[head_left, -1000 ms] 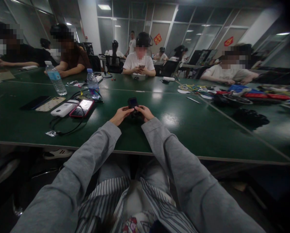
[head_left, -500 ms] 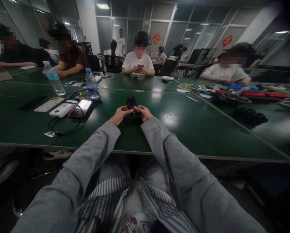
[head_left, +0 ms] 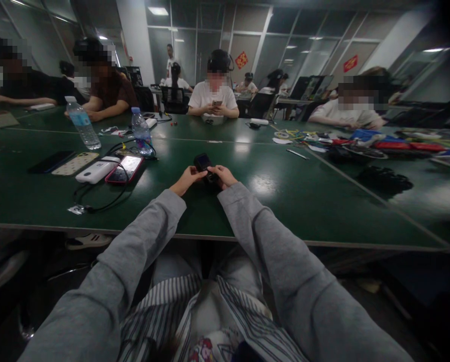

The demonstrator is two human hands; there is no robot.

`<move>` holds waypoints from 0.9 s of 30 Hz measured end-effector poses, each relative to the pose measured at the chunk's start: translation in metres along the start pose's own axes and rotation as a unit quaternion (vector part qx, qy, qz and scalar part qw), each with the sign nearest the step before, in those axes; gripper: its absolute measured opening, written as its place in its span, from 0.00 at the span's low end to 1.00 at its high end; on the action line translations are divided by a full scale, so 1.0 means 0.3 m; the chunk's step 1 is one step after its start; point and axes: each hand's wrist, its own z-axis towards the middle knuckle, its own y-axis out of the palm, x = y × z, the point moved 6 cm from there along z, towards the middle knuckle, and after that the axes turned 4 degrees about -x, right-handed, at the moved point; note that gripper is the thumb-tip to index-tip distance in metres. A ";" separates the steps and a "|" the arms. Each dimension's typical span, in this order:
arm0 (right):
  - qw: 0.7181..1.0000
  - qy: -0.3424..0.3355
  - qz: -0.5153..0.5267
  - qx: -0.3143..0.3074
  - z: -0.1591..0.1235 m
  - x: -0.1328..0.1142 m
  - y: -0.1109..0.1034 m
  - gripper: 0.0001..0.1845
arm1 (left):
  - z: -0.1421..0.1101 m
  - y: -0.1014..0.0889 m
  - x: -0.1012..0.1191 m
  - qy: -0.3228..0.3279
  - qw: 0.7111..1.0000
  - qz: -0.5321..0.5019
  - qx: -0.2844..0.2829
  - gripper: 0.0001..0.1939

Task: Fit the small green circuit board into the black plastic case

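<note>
A small black device (head_left: 203,163) with a dark screen is held just above the green table (head_left: 292,201), out at arm's length. My left hand (head_left: 184,180) grips its left side with curled fingers. On the right side, my right hand (head_left: 225,176) pinches its lower part. Both arms wear grey sleeves and reach straight forward from my lap.
To the left lie a red-cased phone (head_left: 125,169), a white power bank (head_left: 94,170), two more phones (head_left: 76,163), a black cable (head_left: 96,201) and two water bottles (head_left: 82,123). Several people sit around the table. Coloured clutter (head_left: 360,141) and a black bundle (head_left: 385,178) lie at right.
The black device has tilted a little to the left in my hands. The view has shifted slightly; a person at the back has walked left.
</note>
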 end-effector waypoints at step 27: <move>0.998 -0.041 -0.027 -0.036 -0.018 -0.009 0.066 0.30 | -0.043 0.025 0.014 -0.138 0.964 -0.227 -0.010 0.26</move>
